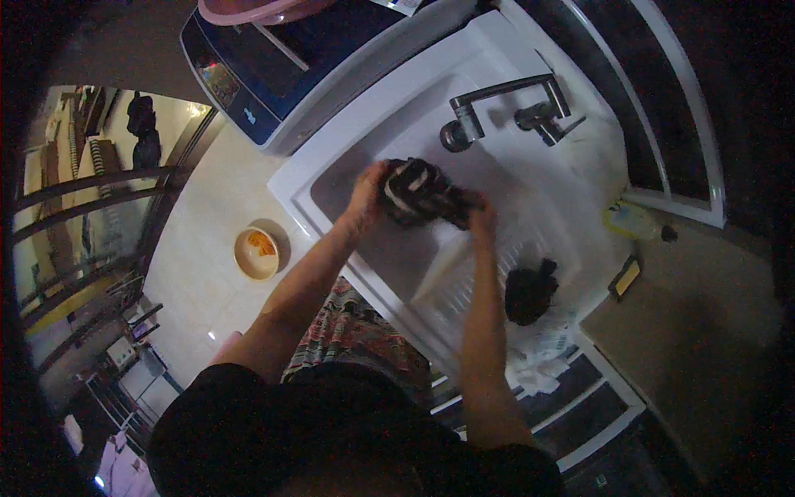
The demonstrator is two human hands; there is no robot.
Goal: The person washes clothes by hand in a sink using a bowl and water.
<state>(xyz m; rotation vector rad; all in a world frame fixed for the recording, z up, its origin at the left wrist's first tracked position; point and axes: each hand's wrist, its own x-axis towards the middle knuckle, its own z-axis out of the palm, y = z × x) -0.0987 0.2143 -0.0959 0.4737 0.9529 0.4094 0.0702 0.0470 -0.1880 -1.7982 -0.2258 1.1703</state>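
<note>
Both my hands are over the basin of a white laundry sink [323, 217] with a built-in washboard [472, 273]. Between them is a dark bunched cloth item [416, 189] with pale markings; blur hides what kind it is. My left hand [367, 194] grips its left side. At its lower right end, my right hand [482, 217] is closed around a twisted part. Another dark bunched item [529, 293], apparently cloth, lies on the washboard side, to the right of my right forearm. A dark metal faucet [497, 93] arches over the basin beyond my hands.
A washing machine [279, 81] with a dark lid stands beyond the sink's left side, a pink basin [248, 11] on top. On the pale floor [192, 248] sits a bowl [256, 264] with something orange inside. A framed window panel [652, 124] borders the sink's right side.
</note>
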